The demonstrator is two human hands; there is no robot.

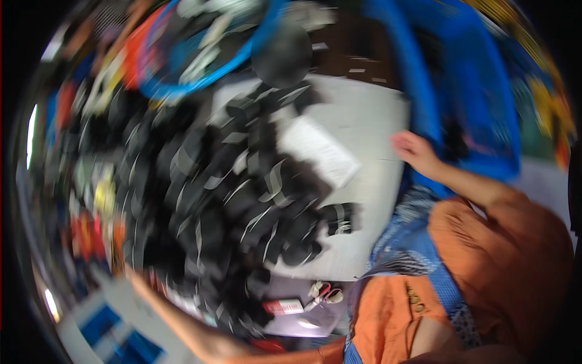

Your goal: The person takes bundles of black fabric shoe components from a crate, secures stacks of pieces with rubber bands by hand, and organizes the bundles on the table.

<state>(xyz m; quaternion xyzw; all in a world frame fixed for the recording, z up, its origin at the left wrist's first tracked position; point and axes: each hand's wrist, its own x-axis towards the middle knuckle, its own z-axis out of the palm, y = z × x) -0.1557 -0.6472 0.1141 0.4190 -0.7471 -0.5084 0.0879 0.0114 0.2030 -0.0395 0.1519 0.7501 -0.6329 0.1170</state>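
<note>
My right hand [413,151] hovers by the edge of the white tabletop [379,121], beside a blue crate. Motion smears its fingers, and no object shows in it. My left arm [176,318] stretches along the lower left. The left hand [132,276] is a blur at the border of the pile, its fingers not readable. A large heap of black pieces with pale edges [200,194] covers much of the table; their kind is too smeared to tell. A printed white paper sheet [318,148] lies against the heap. A small black piece with a white label [344,218] sits near it.
Scissors [324,295] and a red-and-white box [283,306] rest on a lower purplish surface. The blue crate [485,109] stands at the upper right, a blue-rimmed round basket [176,90] at the top. Blurred coloured goods [91,236] line the left side.
</note>
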